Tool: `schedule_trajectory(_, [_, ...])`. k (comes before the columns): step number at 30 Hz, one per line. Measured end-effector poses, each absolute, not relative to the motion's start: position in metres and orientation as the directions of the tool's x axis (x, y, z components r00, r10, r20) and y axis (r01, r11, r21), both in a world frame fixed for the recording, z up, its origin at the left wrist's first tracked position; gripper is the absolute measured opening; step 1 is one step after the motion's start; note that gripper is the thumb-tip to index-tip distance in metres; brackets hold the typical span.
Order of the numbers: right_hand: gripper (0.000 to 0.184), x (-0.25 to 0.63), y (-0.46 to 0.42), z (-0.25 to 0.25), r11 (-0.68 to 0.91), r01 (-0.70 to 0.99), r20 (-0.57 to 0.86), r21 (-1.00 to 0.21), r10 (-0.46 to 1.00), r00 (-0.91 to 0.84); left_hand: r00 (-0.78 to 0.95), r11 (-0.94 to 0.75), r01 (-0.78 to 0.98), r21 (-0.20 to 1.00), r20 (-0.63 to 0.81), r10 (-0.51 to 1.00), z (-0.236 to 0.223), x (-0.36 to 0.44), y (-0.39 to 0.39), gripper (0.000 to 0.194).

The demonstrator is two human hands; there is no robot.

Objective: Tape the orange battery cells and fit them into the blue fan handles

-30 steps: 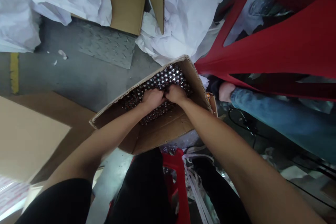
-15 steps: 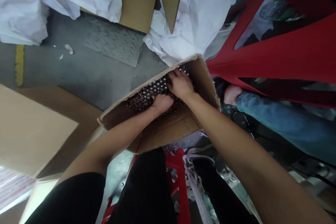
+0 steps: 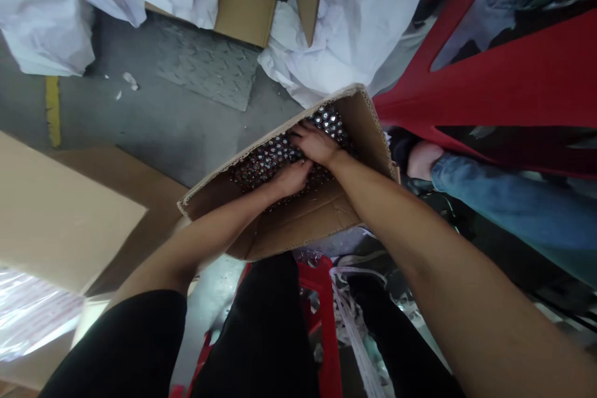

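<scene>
An open cardboard box [image 3: 298,230] stands tilted in front of me. Many small shiny pieces [image 3: 270,158], dark with silvery glints, lie inside it; their exact kind is too small to make out. Both my hands reach down into the box. My left hand [image 3: 295,176] is closed low over the pieces, its fingers curled; whatever it grips is hidden. Just above and right of it, my right hand [image 3: 317,145] rests on the pieces with fingers stretched out toward the far wall. The two hands nearly touch.
Crumpled white paper [image 3: 359,25] and cardboard [image 3: 245,0] lie beyond the box. On the right stands a red plastic stool [image 3: 504,87], with another person's jeans-clad leg [image 3: 485,193] below it. Cardboard boxes [image 3: 60,205] sit at left, and another red stool [image 3: 329,323] is beneath me.
My right hand has shifted slightly left, uncovering more glinting pieces at the box's right end. The left hand has moved a little to the right, closer to it. The view has shifted slightly.
</scene>
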State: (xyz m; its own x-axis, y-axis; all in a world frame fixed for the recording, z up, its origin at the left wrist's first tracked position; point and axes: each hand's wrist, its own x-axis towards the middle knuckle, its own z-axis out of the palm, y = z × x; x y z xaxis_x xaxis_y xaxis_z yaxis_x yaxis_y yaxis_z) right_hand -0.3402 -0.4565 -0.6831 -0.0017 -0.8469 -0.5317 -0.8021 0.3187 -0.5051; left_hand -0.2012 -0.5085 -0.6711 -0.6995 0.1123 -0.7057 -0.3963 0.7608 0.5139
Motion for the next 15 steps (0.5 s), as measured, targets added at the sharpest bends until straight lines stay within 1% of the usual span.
schedule_trajectory(3, [0.045, -0.337, -0.463, -0.681, 0.331, -0.800, -0.544, -0.501, -0.839, -0.006, -0.713, 0.741, -0.415, 0.528, -0.695, 0.096, -0.675, -0.201, -0.508, 0.038])
schedule_trajectory(7, [0.052, -0.339, -0.470, -0.679, 0.345, -0.807, -0.578, -0.479, -0.816, -0.006, -0.730, 0.716, -0.433, 0.548, -0.679, 0.078, -0.675, -0.198, -0.505, 0.044])
schedule_trajectory(10, [0.047, -0.341, -0.471, -0.680, 0.285, -0.806, -0.562, -0.519, -0.824, 0.071, -0.746, 0.701, -0.425, 0.572, -0.660, 0.086, -0.674, -0.196, -0.503, 0.051])
schedule_trajectory(15, [0.041, -0.337, -0.470, -0.684, 0.202, -0.831, -0.548, -0.518, -0.825, 0.140, -0.759, 0.688, -0.417, 0.594, -0.644, 0.097, -0.677, -0.195, -0.501, 0.049])
